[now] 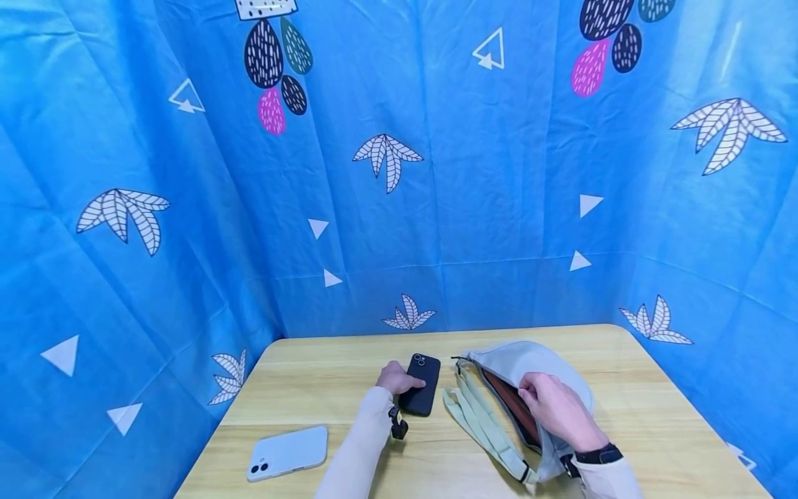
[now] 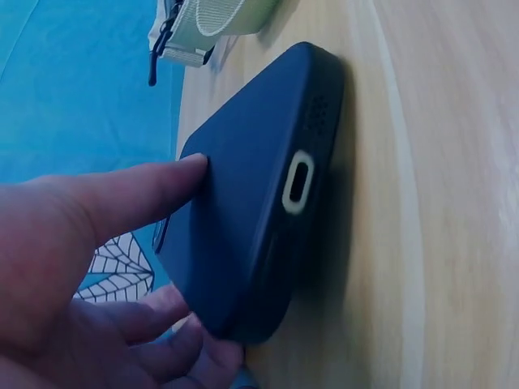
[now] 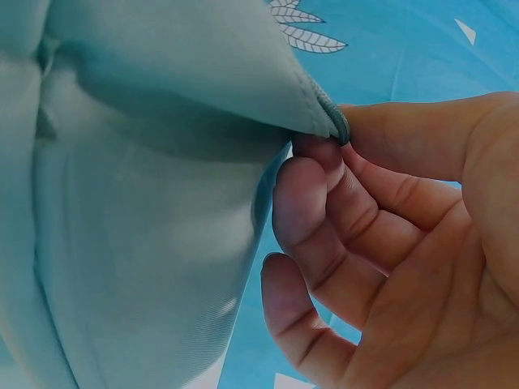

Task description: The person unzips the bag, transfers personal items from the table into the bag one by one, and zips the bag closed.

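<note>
A dark phone [image 1: 425,396] lies back up near the middle of the wooden table, its camera end pointing away. My left hand [image 1: 397,379] holds it from the left side; in the left wrist view, the thumb presses on the back while the other fingers curl at the edge, their tips partly hidden. To the right sits a grey waist bag [image 1: 522,358] with its opening spread and a brown lining showing. My right hand [image 1: 560,407] pinches the rim of that opening between thumb and forefinger. The bag's pale green strap [image 1: 483,423] lies along its left side.
Another phone [image 1: 293,449], light blue, lies at the table's front left. Blue patterned cloth [image 1: 399,229] hangs behind the table [image 1: 349,353] and along both sides. A dark band with a small device [image 1: 397,423] is on the left wrist.
</note>
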The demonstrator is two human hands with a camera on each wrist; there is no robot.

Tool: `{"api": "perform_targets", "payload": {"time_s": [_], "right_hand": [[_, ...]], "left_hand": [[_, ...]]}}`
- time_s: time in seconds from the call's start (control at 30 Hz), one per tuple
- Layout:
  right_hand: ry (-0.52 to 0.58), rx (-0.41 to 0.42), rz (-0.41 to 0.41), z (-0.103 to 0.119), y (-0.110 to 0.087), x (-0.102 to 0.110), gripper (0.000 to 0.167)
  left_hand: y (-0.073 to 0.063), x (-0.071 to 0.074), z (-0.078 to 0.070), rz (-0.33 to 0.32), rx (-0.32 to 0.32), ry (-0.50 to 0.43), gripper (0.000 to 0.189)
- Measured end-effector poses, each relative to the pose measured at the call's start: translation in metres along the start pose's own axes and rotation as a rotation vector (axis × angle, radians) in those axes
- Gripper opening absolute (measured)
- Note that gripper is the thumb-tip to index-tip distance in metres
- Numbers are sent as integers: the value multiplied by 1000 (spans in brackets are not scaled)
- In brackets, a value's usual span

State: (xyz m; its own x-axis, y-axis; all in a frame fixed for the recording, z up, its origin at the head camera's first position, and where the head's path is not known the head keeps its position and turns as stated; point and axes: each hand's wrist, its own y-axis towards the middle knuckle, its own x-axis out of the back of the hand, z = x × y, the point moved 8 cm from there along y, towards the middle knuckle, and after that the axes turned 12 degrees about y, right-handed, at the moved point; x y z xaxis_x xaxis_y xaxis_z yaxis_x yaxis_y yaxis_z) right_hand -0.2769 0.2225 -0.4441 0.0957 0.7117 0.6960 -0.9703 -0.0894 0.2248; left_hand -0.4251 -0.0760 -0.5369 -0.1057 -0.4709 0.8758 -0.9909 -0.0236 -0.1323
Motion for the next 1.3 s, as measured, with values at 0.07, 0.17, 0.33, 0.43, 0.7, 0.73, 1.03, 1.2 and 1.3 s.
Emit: {"api": "perform_targets", "payload": {"time_s": [0.07,0.17,0.33,0.43,0.7,0.73,1.03,1.2,1.3], "right_hand": [[1,1,-1,1,0,0,10],[-3,3,-1,1,-1,0,9],[-1,5,-1,0,-1,0,10],[1,6,-1,0,-2,1,9],[-1,-5,2,-1,-1,0,9],[0,-3,3,-1,-1,0,9],[6,-24,18,-3,-2,-2,9],[2,-28,15,-3,-2,-3,9],[3,-28,15,-3,-2,-3,9]], "left_hand": [[1,1,2,16,-8,-5,40],[2,0,7,45,-34,-11,36],[2,-2,13,98,-99,-59,55],[1,-3,15,123,-127,-102,56],[-3,-4,20,129,-129,-236,31],[-4,-4,20,128,-127,-251,30],[-5,-7,26,112,-102,-353,24],[-8,-5,26,106,-97,-383,29],[-9,-4,26,105,-98,-396,33]]}}
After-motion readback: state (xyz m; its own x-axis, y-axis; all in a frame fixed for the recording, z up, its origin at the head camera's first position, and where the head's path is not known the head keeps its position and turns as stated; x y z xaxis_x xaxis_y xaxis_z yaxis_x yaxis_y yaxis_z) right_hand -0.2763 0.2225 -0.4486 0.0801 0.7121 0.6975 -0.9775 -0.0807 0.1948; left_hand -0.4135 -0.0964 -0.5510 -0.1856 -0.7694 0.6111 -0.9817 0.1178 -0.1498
